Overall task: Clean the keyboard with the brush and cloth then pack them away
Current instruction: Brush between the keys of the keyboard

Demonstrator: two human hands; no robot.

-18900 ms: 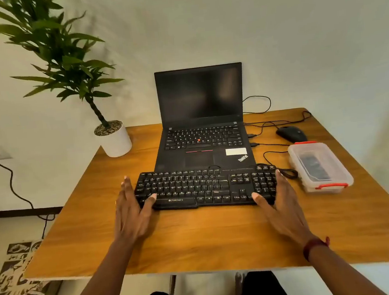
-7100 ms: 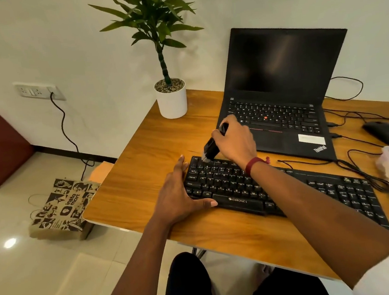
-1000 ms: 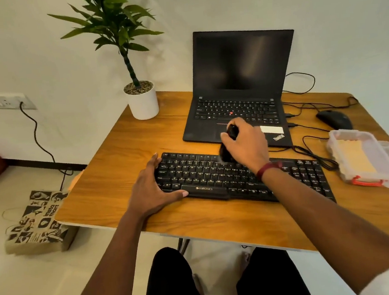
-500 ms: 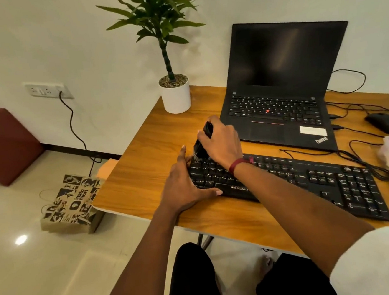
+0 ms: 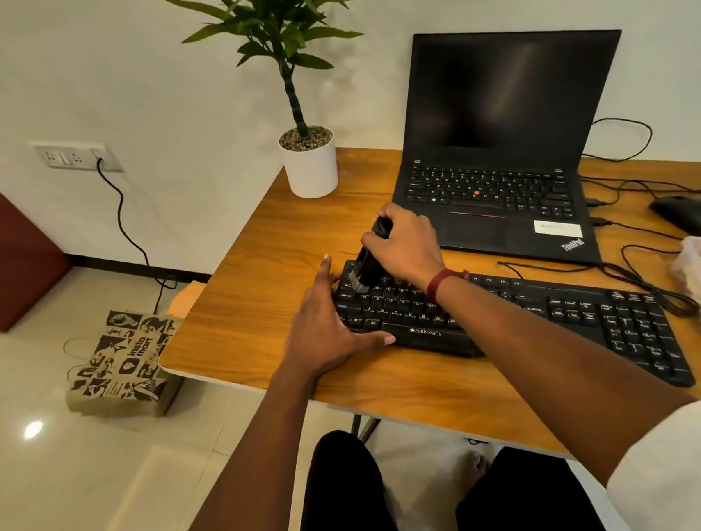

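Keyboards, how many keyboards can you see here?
2. The black keyboard lies along the near side of the table; the left hand rests on it and the right hand holds the brush on its keys. The laptop keyboard sits behind it. None looks hidden.
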